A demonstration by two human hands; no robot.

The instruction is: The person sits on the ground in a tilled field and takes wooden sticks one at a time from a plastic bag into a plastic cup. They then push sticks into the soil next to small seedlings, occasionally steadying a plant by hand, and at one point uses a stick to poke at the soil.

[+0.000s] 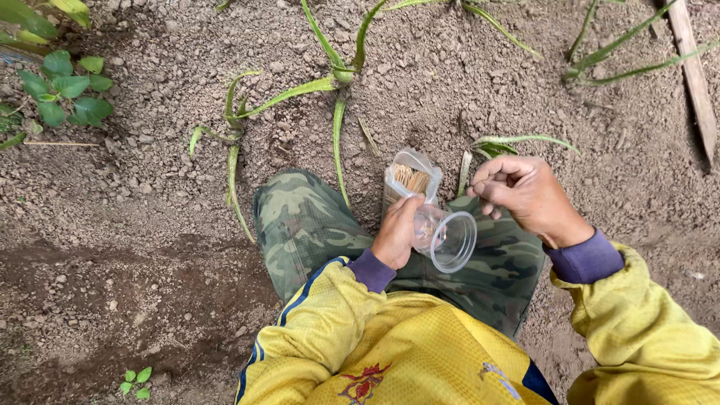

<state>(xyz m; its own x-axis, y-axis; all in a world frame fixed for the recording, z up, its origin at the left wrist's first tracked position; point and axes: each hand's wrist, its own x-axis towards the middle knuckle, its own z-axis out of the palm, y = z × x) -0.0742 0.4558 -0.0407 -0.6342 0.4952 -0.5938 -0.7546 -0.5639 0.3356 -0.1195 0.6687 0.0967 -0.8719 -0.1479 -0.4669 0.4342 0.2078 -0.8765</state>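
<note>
fingers (pixel 491 186) of the right hand (pixel 525 196) are curled narrow, tips pinched together as if on something very small, though what they hold, if anything, i cannot tell. just left of them and slightly lower in the frame lies the clear plastic cup (pixel 448 238), tipped on its side, its open mouth facing lower right toward the viewer. the left hand (pixel 397 232) grips the cup's base, and it also steadies a clear bag of thin sticks (pixel 411 178) standing upright above the cup. both hands hover over the camouflage trousers (pixel 300 225), with bare soil (pixel 150 195) around.
</note>
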